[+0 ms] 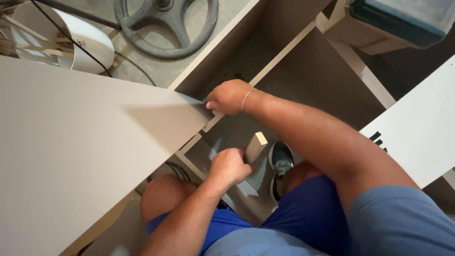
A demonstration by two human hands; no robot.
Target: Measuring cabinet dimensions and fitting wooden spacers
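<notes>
My right hand [229, 96], with a thin bracelet at the wrist, grips the corner of a large grey panel [80, 147] where it meets a cabinet divider edge [265, 70]. My left hand [229, 166] is closed around a small light wooden block [256, 146], held upright over the grey inside of the cabinet [303, 80]. I kneel in blue shorts, one dark sneaker [280, 163] resting inside the cabinet frame.
A white bucket [76, 40] with wooden strips stands at the top left, beside a grey wheel [166, 26] on the concrete floor. A teal-and-beige box [393, 21] sits at the top right. A white board [419, 128] lies at right.
</notes>
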